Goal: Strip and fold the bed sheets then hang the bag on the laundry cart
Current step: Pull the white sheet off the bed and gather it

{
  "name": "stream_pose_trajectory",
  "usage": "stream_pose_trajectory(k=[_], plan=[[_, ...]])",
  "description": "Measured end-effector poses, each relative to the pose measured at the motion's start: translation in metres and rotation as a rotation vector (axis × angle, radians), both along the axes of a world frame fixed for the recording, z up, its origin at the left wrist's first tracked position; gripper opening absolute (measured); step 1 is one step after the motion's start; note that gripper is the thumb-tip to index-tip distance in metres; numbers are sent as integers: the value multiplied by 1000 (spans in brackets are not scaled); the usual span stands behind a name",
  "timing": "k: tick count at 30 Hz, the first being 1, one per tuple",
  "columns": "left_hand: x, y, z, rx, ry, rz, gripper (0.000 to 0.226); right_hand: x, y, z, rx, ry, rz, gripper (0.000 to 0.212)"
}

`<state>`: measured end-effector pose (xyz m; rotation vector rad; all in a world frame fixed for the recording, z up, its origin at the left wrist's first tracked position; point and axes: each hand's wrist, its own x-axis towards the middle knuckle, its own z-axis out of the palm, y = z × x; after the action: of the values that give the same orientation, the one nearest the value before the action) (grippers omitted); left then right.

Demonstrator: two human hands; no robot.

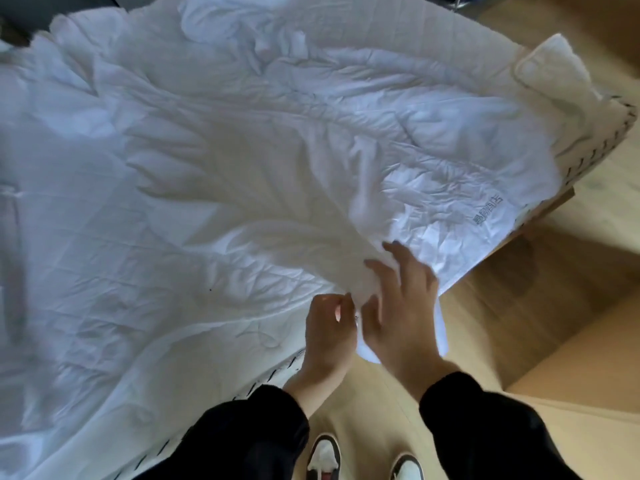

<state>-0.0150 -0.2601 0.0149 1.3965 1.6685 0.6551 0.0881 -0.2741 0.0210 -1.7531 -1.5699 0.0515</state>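
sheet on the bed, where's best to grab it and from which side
Probably grip the sheet by its loose corner, which overhangs the mattress edge near the printed mark. Come from the floor side, below the overhang: there the cloth hangs free and bunches easily, while elsewhere it lies flat.

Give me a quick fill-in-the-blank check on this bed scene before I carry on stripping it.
1. The crumpled sheet is ____ in colour.
2. The grey printed lettering on the sheet lies up and to the ____ of the right hand.
3. The floor is light-coloured ____.
4. The person's sleeves are ____.

Missing words: white; right; wood; black
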Motion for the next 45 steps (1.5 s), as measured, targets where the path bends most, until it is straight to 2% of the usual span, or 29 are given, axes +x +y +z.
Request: stream_pose_trajectory(k=[1,3,5,7,9,11,13,16,18,20,21,23,25,26,28,30,31,32,34,36,37,38,39,41,43,45], plan=[[-3,2,-5,-2,32,-28,32,-8,-10,-7,-52,-13,23,53],[-10,7,-8,-50,-35,-86,21,-16,-24,-30,-228,-83,-7,61],[-21,16,-9,-128,-140,-277,19,-15,-29,-53,-360,-159,-14,67],[-30,26,-12,-270,-203,-403,22,-5,-23,-64,-370,-80,-33,53],[-36,37,-18,-394,-307,-273,20,6,-13,-62,-333,84,-123,29],[-40,49,-23,-525,-530,47,19,15,-6,-54,-284,270,-202,19],[-42,62,-25,-631,-767,271,47,22,-1,-43,-286,492,-258,19],[-38,82,-19,-703,-910,382,77,33,12,-28,-217,761,-409,17],[-30,97,-16,-707,-979,436,87,44,23,-21,-174,761,-586,22],[-21,114,-12,-702,-984,433,88,45,26,-19,-218,580,-613,26],[-17,121,-9,-690,-955,401,84,41,22,-21,-231,472,-513,26],[-11,128,-5,-660,-841,325,68,28,8,-31,-298,306,-80,22],[-8,126,-7,-620,-663,282,49,11,-6,-36,-469,326,328,20],[-10,123,-10,-601,-589,310,42,3,-10,-35,-515,399,383,17],[-18,118,-15,-556,-546,407,33,-5,-7,-43,-429,453,213,15],[-28,114,-20,-531,-601,457,29,-9,5,-49,-517,380,30,53],[-35,110,-22,-532,-614,464,26,-11,8,-52,-622,379,10,73],[-42,105,-21,-548,-604,471,22,-13,10,-54,-703,412,48,81],[-63,96,-27,-551,-554,468,15,-22,8,-52,-741,469,151,63],[-88,94,-40,-506,-479,557,16,-36,1,-44,-676,390,162,42],[-100,93,-46,-450,-354,569,18,-44,-2,-41,-630,309,175,38],[-110,93,-48,-420,-139,537,17,-54,-5,-39,-609,218,238,36],[-118,94,-45,-410,-31,545,16,-65,-10,-39,-607,133,325,37],[-139,88,-38,-332,266,570,31,-88,-21,-35,-615,32,465,41],[-165,84,-38,-354,406,548,34,-102,-33,-32,-731,34,552,42],[-181,81,-43,-401,473,592,28,-106,-42,-34,-808,57,559,39]])
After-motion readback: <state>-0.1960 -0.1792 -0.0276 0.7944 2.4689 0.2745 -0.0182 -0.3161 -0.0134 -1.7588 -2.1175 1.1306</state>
